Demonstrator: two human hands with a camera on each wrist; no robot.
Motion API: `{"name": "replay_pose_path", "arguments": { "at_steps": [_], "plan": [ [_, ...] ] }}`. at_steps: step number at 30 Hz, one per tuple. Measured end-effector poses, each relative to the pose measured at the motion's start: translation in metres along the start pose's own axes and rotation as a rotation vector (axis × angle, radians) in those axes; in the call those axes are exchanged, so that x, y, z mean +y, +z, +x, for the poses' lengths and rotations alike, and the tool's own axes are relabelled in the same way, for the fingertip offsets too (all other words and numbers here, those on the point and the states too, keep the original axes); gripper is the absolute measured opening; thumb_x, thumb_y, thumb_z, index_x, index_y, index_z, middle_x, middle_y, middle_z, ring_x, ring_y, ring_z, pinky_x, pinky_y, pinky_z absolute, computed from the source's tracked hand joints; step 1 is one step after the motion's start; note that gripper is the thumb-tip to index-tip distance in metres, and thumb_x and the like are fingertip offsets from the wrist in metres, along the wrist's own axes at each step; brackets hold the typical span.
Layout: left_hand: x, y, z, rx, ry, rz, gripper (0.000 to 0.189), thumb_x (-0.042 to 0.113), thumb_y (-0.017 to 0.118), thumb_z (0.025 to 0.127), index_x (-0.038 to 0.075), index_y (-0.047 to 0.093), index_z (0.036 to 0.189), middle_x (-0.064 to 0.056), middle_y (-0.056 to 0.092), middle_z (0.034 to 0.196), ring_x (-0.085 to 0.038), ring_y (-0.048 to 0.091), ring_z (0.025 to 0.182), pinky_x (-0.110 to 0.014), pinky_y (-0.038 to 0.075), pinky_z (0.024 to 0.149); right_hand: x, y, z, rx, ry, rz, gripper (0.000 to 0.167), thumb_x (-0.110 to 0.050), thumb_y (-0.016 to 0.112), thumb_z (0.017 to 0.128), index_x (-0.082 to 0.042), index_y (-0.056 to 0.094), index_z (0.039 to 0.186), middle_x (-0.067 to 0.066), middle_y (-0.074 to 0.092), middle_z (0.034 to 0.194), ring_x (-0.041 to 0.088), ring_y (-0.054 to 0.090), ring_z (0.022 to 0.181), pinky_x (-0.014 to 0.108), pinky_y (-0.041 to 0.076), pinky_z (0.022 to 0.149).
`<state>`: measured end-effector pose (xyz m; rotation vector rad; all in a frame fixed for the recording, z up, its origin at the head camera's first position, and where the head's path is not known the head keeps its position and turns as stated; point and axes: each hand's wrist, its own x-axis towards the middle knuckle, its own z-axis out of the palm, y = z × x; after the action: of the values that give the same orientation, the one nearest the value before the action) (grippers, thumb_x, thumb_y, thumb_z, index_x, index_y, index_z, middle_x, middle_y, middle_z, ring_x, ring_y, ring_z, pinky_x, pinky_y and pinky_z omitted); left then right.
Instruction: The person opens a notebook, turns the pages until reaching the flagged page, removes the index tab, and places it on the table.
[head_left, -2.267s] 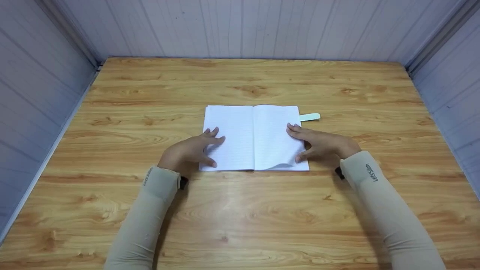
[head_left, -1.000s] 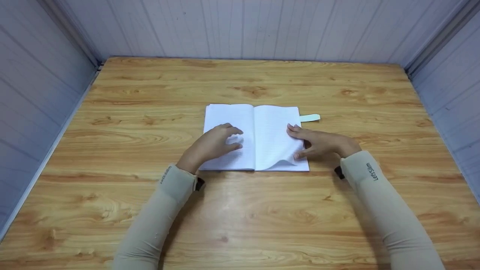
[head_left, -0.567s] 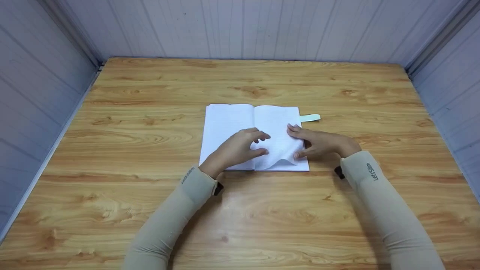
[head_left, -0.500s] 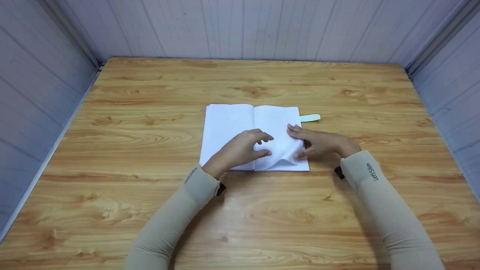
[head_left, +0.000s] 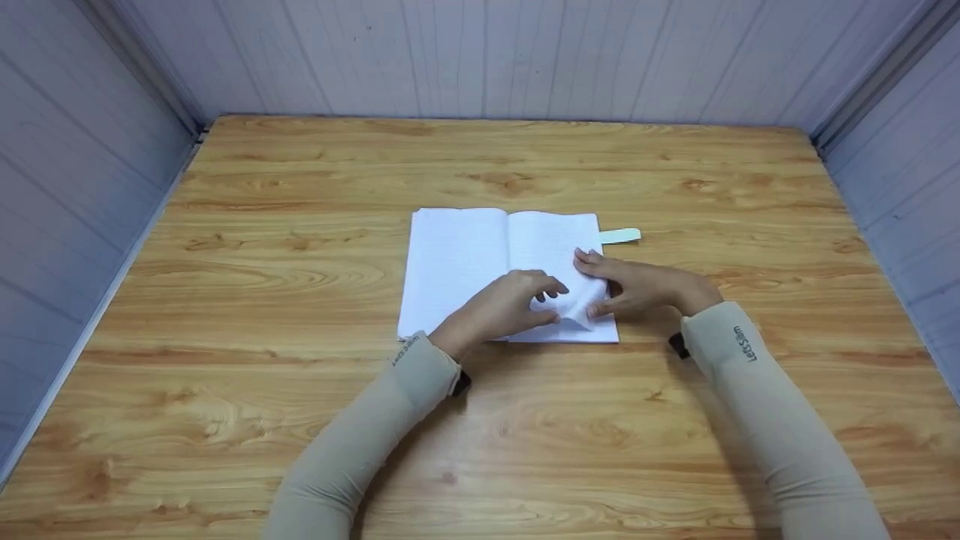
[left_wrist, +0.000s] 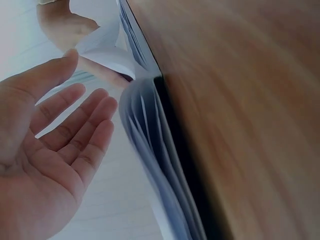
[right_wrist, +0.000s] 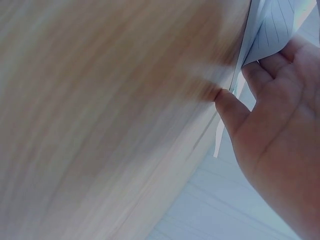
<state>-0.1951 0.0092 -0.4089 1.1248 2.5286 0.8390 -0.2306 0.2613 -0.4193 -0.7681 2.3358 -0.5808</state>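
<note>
Left hand (head_left: pixel 504 306), relaxed and holding nothing, has the notebook (head_left: pixel 457 259)'s lifted page corner (head_left: pixel 577 321) just rightward, against the nearer right hand (head_left: pixel 637 285), its fingers outstretched.

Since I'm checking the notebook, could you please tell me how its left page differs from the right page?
The right page curls up at its near outer corner; the left page lies nearly flat where visible. A pale tab sticks out past the right page's outer edge; none shows past the left page's. Both are white and ruled.
</note>
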Motion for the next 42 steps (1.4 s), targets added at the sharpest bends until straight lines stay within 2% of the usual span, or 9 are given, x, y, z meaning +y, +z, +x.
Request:
{"name": "replay_pose_path", "arguments": {
  "at_steps": [9, 20, 36, 42],
  "plan": [
    [0.0056, 0.0062, 0.0049, -0.035, 0.036, 0.003, 0.039, 0.023, 0.072, 0.087, 0.007, 0.065, 0.122, -0.006, 0.068, 0.114, -0.018, 0.064, 0.101, -0.028, 0.053, 0.088, 0.0001, 0.0004, 0.0000, 0.016, -0.028, 0.003, 0.091, -0.043, 0.064, 0.089, -0.003, 0.013, 0.153, 0.014, -0.001, 0.162, 0.035, -0.002, 0.149, 0.053, 0.006, 0.120],
    [0.0068, 0.0092, 0.0072, -0.020, 0.040, -0.013, 0.026, 0.010, 0.066, 0.090, 0.007, 0.070, 0.115, -0.007, 0.070, 0.110, -0.017, 0.067, 0.095, -0.022, 0.054, 0.083, -0.0005, 0.0002, 0.0004, 0.021, -0.041, -0.016, 0.090, -0.044, 0.063, 0.089, -0.002, 0.014, 0.153, 0.014, 0.001, 0.162, 0.034, 0.000, 0.149, 0.052, 0.009, 0.120],
    [0.0055, 0.0081, 0.0070, -0.001, 0.034, -0.032, 0.027, 0.004, 0.063, 0.091, 0.003, 0.069, 0.117, -0.010, 0.071, 0.112, -0.018, 0.067, 0.102, -0.025, 0.054, 0.087, 0.0015, 0.0040, -0.0043, 0.064, -0.035, 0.006, 0.093, -0.046, 0.064, 0.088, -0.006, 0.013, 0.154, 0.010, 0.002, 0.163, 0.032, -0.001, 0.150, 0.053, 0.009, 0.120],
    [0.0049, 0.0075, 0.0051, 0.019, 0.037, -0.063, 0.028, 0.001, 0.061, 0.090, 0.001, 0.068, 0.117, -0.012, 0.070, 0.113, -0.019, 0.067, 0.098, -0.028, 0.054, 0.087, 0.0012, 0.0050, -0.0048, 0.085, -0.064, 0.044, 0.096, -0.042, 0.068, 0.087, -0.002, 0.011, 0.153, 0.014, 0.003, 0.162, 0.034, 0.001, 0.149, 0.052, 0.009, 0.120]
  ]
}}
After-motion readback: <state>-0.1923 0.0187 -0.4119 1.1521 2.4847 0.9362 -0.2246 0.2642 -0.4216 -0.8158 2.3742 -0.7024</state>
